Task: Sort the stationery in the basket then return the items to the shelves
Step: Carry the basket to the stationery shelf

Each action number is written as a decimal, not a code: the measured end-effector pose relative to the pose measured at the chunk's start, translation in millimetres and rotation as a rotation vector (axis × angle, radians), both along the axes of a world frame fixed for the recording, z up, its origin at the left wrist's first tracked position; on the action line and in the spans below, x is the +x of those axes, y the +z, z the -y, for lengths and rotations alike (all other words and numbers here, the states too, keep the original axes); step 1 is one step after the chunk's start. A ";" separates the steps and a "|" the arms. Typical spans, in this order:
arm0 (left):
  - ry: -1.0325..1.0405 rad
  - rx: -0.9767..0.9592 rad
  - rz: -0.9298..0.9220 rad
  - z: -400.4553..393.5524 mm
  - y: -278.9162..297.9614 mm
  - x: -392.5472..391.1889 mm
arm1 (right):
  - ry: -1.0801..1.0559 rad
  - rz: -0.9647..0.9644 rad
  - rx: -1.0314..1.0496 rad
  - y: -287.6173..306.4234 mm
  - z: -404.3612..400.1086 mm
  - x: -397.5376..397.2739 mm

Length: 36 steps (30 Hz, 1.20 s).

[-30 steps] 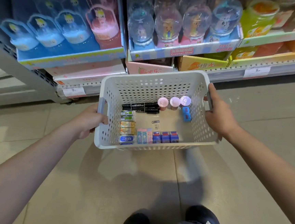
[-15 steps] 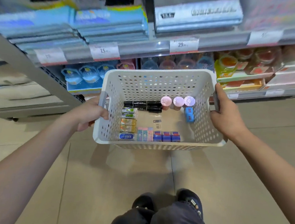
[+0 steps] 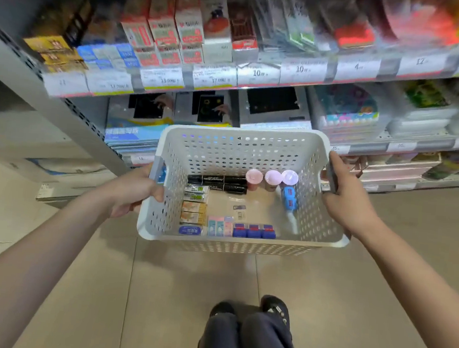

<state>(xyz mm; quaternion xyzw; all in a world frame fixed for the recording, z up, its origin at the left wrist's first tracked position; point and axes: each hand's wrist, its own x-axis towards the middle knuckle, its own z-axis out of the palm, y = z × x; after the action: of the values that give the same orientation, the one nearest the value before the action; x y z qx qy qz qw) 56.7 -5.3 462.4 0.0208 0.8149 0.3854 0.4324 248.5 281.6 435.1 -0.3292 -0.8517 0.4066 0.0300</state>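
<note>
The middle of the basket floor was bare, with markers at the back, small boxes on the left and erasers in front. The shelves ahead were packed full.

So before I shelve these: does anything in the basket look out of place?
Mostly tidy rows. Only the blue and white item stands out: it lies alone, slanted along the right wall of the basket, apart from the grouped rows.
</note>
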 end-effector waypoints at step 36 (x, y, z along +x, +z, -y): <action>-0.218 0.286 0.000 -138.9 326.8 71.8 | -0.147 -0.012 0.156 341.3 -97.8 138.7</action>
<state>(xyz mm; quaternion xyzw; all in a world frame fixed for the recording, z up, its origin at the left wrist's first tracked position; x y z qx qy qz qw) 128.5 133.6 789.2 0.1704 0.7445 0.4483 0.4645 387.2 379.4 776.4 -0.3851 -0.8540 0.3379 0.0904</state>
